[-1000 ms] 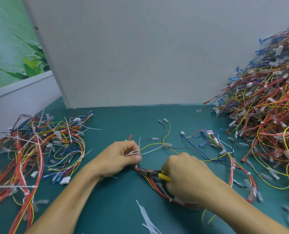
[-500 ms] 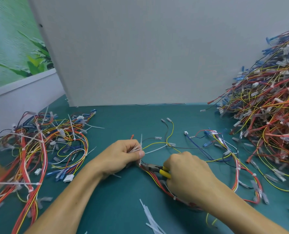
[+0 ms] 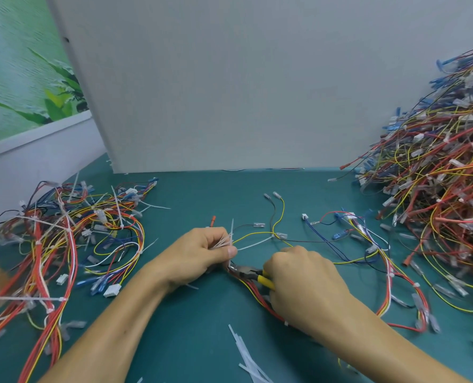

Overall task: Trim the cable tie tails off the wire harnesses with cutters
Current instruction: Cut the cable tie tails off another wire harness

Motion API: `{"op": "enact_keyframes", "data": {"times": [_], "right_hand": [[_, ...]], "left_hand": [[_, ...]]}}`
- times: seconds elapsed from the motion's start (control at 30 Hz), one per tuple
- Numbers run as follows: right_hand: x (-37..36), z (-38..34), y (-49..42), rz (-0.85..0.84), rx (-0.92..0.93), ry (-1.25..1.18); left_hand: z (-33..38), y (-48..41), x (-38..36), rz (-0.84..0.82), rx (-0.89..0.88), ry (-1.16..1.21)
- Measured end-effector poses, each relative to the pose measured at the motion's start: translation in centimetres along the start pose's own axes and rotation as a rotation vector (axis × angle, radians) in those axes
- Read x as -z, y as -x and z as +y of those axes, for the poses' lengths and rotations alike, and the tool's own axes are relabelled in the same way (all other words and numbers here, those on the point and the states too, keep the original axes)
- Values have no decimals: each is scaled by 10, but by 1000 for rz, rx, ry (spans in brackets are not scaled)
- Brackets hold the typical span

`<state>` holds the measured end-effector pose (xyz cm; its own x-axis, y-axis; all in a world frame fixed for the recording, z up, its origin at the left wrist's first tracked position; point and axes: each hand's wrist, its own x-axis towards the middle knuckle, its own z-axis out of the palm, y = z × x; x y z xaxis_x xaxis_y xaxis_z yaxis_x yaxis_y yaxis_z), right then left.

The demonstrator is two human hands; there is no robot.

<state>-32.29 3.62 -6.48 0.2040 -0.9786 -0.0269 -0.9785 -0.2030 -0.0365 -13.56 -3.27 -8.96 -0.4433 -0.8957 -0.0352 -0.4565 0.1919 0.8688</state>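
My left hand (image 3: 202, 254) pinches a small bunch of white cable tie tails (image 3: 224, 241) above the wire harness (image 3: 260, 295) of red and yellow wires lying on the green table (image 3: 202, 327). My right hand (image 3: 304, 283) grips the yellow-handled cutters (image 3: 253, 273). The cutters' dark jaws point left and sit right under my left thumb, at the harness. The rest of this harness loops off to the right (image 3: 395, 275) with clear connectors on its ends.
A large heap of harnesses (image 3: 437, 175) rises at the right. A flatter pile of harnesses (image 3: 64, 244) with long tie tails lies at the left. Cut white tie tails (image 3: 249, 357) lie near the front edge. A grey board (image 3: 229, 84) stands behind.
The cutters' jaws have moved left, closer under my left thumb. The view has shifted slightly; both hands stay on the same spot of the harness.
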Motion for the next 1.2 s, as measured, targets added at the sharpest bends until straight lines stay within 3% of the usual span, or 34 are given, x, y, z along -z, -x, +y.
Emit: {"op": "enact_keyframes", "data": {"times": [0.4, 0.57, 0.8, 0.93, 1.07, 1.2], "right_hand": [[-2, -2, -1, -6, 22, 68], [5, 14, -4, 32, -35, -5], [-11, 58, -27, 229, -207, -152], [-21, 57, -30, 280, -210, -199], [-20, 60, -34, 377, -248, -247], [-22, 62, -37, 278, -252, -229]], "left_hand": [[0, -1, 0, 20, 14, 46], [1, -1, -1, 118, 61, 320], [14, -5, -2, 256, 94, 663], [18, -6, -1, 294, 90, 736], [22, -5, -1, 363, 33, 696], [24, -4, -9, 419, -77, 277]]}}
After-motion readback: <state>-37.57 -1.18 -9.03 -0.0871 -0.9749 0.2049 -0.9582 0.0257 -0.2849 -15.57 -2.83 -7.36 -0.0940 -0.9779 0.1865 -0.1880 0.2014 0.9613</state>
